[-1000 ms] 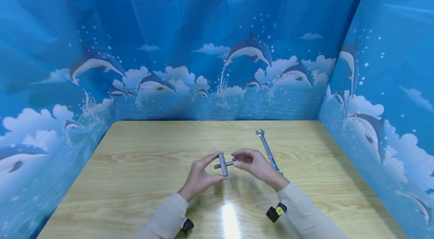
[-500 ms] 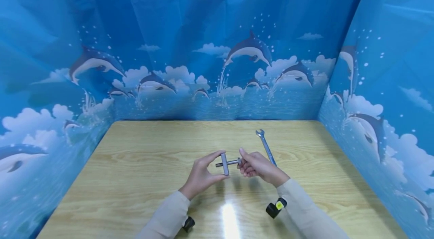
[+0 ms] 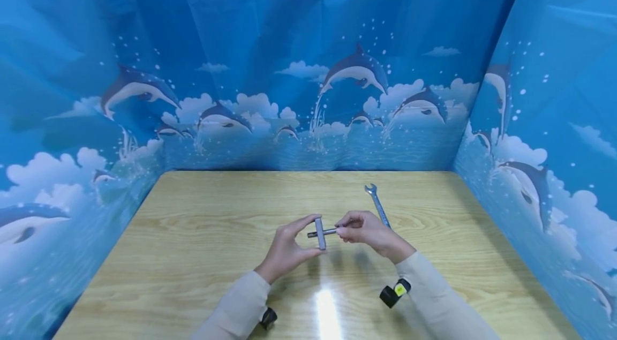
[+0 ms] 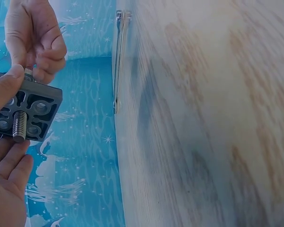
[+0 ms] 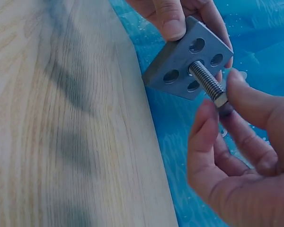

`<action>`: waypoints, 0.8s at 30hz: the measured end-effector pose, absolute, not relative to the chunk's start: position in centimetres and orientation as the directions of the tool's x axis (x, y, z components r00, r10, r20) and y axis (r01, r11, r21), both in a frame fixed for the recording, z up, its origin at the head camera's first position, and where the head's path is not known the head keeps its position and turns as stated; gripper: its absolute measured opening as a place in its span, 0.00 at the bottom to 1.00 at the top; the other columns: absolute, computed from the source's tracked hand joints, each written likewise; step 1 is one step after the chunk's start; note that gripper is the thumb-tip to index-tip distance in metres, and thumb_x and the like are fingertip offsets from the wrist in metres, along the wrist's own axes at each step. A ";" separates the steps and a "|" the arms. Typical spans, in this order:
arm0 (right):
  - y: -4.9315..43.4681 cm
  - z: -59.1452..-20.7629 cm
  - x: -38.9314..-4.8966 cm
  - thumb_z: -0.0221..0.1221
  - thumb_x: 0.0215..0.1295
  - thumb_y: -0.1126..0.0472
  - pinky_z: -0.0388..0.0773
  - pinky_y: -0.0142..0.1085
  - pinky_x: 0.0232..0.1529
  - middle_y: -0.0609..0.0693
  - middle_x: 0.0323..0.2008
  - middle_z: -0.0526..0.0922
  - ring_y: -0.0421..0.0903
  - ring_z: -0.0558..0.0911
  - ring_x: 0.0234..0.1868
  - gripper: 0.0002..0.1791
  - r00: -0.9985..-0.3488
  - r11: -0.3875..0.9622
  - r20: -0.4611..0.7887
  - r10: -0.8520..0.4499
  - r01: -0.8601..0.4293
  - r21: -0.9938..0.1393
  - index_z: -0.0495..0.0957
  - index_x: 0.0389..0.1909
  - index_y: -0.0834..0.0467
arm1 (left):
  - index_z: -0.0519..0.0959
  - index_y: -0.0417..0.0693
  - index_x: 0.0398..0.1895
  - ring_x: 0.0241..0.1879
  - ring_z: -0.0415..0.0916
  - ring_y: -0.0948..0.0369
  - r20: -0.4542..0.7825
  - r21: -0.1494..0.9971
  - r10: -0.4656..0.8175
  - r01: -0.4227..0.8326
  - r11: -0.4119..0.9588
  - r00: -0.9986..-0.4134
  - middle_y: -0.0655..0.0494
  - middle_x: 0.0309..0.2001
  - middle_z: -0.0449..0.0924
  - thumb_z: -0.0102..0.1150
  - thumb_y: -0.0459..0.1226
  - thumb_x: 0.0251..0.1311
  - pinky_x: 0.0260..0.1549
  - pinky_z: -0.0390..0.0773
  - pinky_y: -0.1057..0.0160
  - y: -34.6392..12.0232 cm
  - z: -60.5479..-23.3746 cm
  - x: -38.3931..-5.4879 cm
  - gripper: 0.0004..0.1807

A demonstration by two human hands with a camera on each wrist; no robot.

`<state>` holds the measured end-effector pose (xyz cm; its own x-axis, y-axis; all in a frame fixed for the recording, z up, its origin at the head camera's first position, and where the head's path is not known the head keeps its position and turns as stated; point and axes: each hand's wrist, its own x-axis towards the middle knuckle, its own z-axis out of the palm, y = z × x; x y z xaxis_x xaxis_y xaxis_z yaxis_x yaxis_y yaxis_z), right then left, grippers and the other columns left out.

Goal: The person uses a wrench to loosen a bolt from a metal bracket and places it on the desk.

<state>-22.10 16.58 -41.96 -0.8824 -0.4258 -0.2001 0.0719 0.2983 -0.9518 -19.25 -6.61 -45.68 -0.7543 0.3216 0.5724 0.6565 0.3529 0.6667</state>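
One square plate (image 5: 182, 60), one threaded bolt (image 5: 208, 81), above one counter (image 3: 217, 211)
The left hand (image 3: 285, 250) grips the plate by its edges; the right hand (image 3: 370, 234) pinches the bolt's head end. The bolt runs through the plate's middle, amid four holes. One wrench (image 3: 379, 207) lies on the counter.

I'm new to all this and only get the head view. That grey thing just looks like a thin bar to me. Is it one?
Observer: No, the right wrist view shows a plate with four round holes.
Visitor: And the rod running through it, is that smooth?
Observer: No, it's a bolt with a threaded shaft.
Visitor: What does the side away from the right grip look like?
Observer: In the left wrist view, that face is recessed and ribbed around the bolt's threaded end.
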 end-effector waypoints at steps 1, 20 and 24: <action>16.6 -42.0 -22.0 0.65 0.60 0.59 0.83 0.45 0.47 0.54 0.38 0.82 0.48 0.81 0.39 0.17 -0.892 0.304 -0.182 -0.414 0.053 -0.951 0.79 0.46 0.66 | 0.74 0.50 0.61 0.58 0.75 0.57 0.569 0.671 0.320 0.652 0.352 -0.758 0.51 0.57 0.78 0.79 0.36 0.37 0.59 0.75 0.60 -6.6 -45.6 -19.2 0.40; 15.9 -41.9 -21.3 0.67 0.57 0.63 0.84 0.36 0.45 0.57 0.47 0.82 0.48 0.83 0.43 0.17 -0.927 0.329 -0.012 -0.375 -0.121 -0.937 0.81 0.48 0.60 | 0.75 0.55 0.61 0.58 0.74 0.60 0.520 0.729 0.271 0.586 0.354 -0.810 0.56 0.58 0.78 0.79 0.37 0.37 0.60 0.74 0.59 -6.6 -45.5 -19.1 0.40; 16.2 -41.7 -21.4 0.64 0.62 0.53 0.81 0.43 0.53 0.61 0.55 0.78 0.51 0.81 0.50 0.28 -0.916 0.323 -0.079 -0.393 -0.057 -0.945 0.73 0.62 0.58 | 0.75 0.53 0.60 0.58 0.75 0.59 0.531 0.718 0.273 0.597 0.357 -0.802 0.54 0.58 0.78 0.79 0.36 0.36 0.60 0.74 0.59 -6.6 -45.5 -19.1 0.40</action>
<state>-21.38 16.21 -41.71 -0.9161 -0.3931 -0.0791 -0.0572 0.3234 -0.9445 -19.14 -6.58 -45.53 -0.8021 0.2726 0.5313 0.5971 0.3570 0.7183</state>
